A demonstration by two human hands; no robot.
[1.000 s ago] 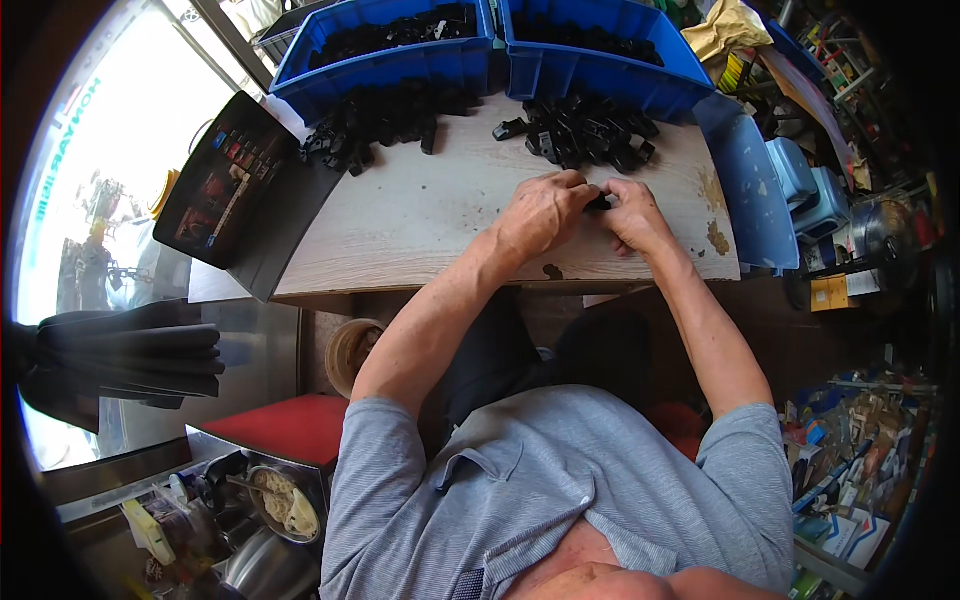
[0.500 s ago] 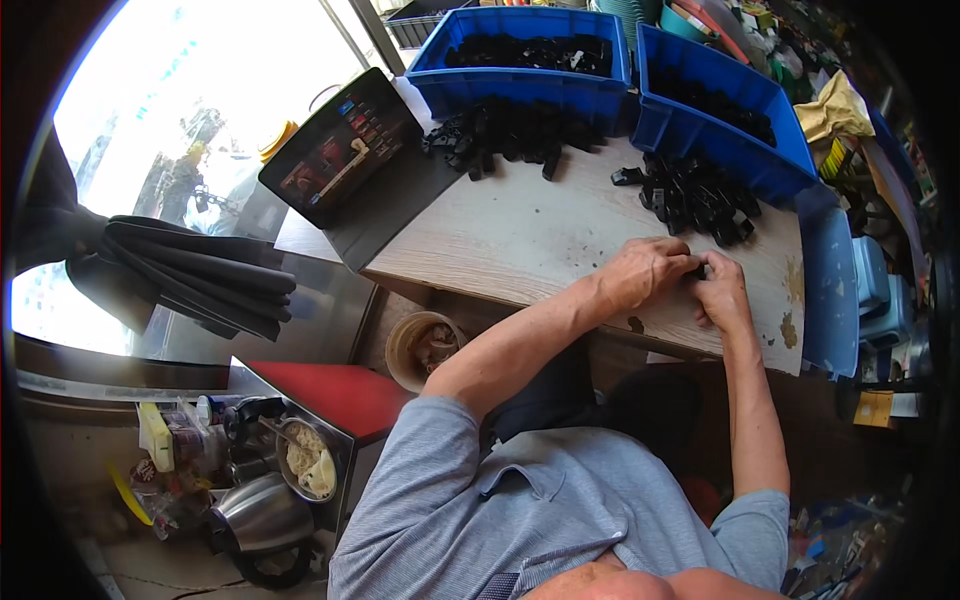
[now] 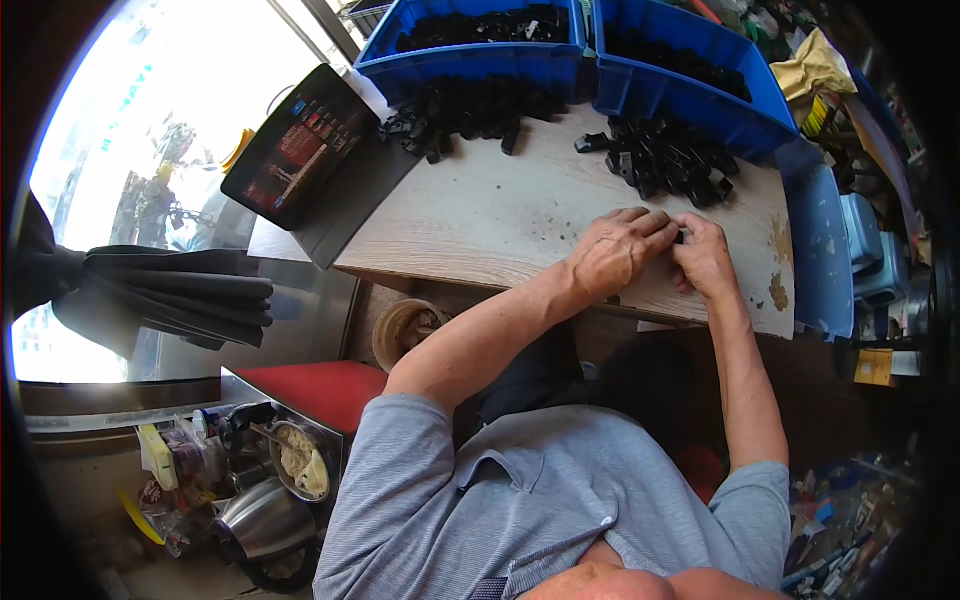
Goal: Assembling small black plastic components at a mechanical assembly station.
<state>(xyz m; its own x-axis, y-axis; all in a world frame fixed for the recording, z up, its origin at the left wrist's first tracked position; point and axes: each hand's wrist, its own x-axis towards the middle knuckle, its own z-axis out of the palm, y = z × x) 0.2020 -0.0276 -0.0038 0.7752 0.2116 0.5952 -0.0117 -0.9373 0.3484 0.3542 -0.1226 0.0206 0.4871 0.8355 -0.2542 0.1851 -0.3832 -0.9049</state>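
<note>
Knocked, the loose left pile [image 3: 475,112] could scatter. The left hand [image 3: 618,250] pinches a small black part [image 3: 681,237], mostly hidden, over the bench [image 3: 470,220]; a slip could lose it among the right pile [image 3: 668,160]. The right hand [image 3: 705,255] clamps it too; uneven pressure could flick it free.

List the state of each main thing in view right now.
Small black part: held, mostly hidden
Left grip: closed on it
Right grip: closed on it
Left blue bin: open, holding black parts
Right blue bin: open, holding black parts
Tablet: propped, screen lit
Curtain: bunched
Tabletop: worn near right edge
Black piles: heaped loose
</note>
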